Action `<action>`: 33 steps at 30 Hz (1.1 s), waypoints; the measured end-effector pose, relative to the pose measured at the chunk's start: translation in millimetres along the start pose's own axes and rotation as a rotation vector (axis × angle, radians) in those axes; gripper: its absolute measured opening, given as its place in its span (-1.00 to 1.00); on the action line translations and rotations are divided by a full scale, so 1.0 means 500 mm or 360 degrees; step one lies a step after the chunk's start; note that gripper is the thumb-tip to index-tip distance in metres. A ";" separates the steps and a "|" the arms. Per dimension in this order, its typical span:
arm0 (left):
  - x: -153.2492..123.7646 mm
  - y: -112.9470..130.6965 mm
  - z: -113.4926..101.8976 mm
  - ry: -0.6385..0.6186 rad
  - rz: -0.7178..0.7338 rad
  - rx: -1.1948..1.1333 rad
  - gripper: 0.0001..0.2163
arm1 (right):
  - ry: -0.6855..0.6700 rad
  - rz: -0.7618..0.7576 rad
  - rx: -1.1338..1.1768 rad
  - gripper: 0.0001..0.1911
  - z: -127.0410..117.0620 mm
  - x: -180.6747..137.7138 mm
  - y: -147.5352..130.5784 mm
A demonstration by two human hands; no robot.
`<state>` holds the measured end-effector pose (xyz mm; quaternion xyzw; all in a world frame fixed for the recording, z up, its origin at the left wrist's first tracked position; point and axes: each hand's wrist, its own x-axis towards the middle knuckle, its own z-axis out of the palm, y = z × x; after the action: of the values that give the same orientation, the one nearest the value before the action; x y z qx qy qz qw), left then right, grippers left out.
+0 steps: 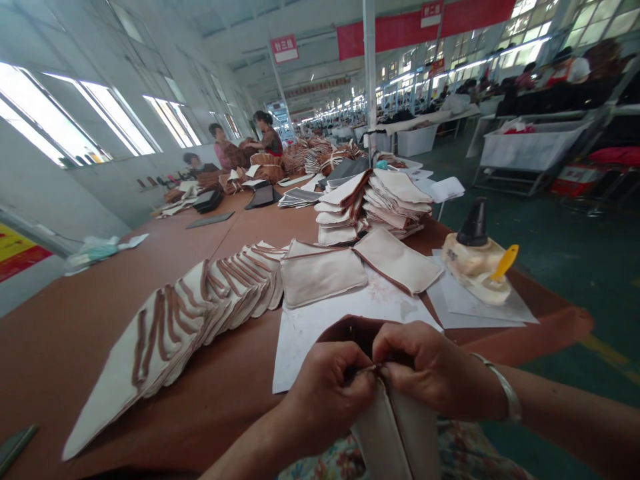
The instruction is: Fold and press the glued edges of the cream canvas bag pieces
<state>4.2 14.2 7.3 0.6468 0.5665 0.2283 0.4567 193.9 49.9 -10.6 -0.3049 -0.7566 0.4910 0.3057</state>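
My left hand (pixel 336 383) and my right hand (pixel 437 367) are closed with their fingertips close together, pinching the seam of a cream and brown sewn fabric piece (pixel 395 423). Its cream part hangs below my hands; a dark brown part rises behind them. Beyond it, two flat cream pieces (pixel 324 275) lie partly on a white paper sheet (pixel 305 343). To the left runs a fanned row of cream pieces with brown edges (pixel 210 300). Exactly what lies between my fingertips is hidden.
On the right stands a pale glue-stained container (pixel 475 267) with a black cone-shaped top and a yellow-handled tool (pixel 505 263). Stacked cream pieces (pixel 395 200) sit farther back. The brown table (pixel 190 250) ends at the right. Several people work in the distance.
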 end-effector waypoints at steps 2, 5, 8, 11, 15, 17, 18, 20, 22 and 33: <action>-0.003 0.000 -0.003 -0.0030 -0.0011 -0.0060 -0.87 | 0.0010 -0.0303 -0.0009 -0.87 -0.002 -0.002 0.002; -0.005 0.001 -0.013 -0.0220 -0.0149 -0.0457 -0.83 | -0.0043 -0.0648 -0.0116 -0.86 -0.011 -0.005 0.002; -0.001 -0.002 -0.018 -0.0268 -0.0209 -0.0766 -0.66 | -0.0061 -0.0767 -0.0290 -0.85 -0.020 -0.010 0.007; 0.007 -0.011 -0.010 -0.0277 -0.0325 -0.0913 -0.60 | -0.0063 -0.0849 -0.0581 -0.83 -0.023 -0.016 0.020; 0.010 -0.025 -0.001 -0.0329 -0.0361 -0.0898 -0.56 | -0.0114 -0.0964 -0.0724 -0.83 -0.023 -0.028 0.037; 0.005 -0.028 -0.004 -0.0345 -0.0266 -0.0772 -0.56 | -0.0085 -0.0904 -0.0480 -0.86 -0.024 -0.034 0.039; 0.002 -0.028 -0.007 -0.0350 -0.0215 -0.0712 -0.58 | -0.0059 -0.0787 -0.0298 -0.86 -0.025 -0.035 0.039; -0.003 -0.024 -0.012 -0.0348 -0.0114 -0.0593 -0.61 | -0.0041 -0.0397 0.0080 -0.76 -0.028 -0.035 0.036; -0.008 -0.017 -0.016 -0.0314 -0.0029 -0.0478 -0.65 | -0.0160 -0.0024 0.0339 -0.65 -0.033 -0.028 0.030; -0.012 -0.011 -0.025 -0.0481 0.0029 -0.0722 -0.58 | -0.0460 -0.0172 0.0374 -0.53 -0.042 -0.006 0.017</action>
<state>-10.6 12.5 10.0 0.5598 0.4206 0.2543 0.6672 213.1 62.2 -12.0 -0.1522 -0.7454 0.5976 0.2533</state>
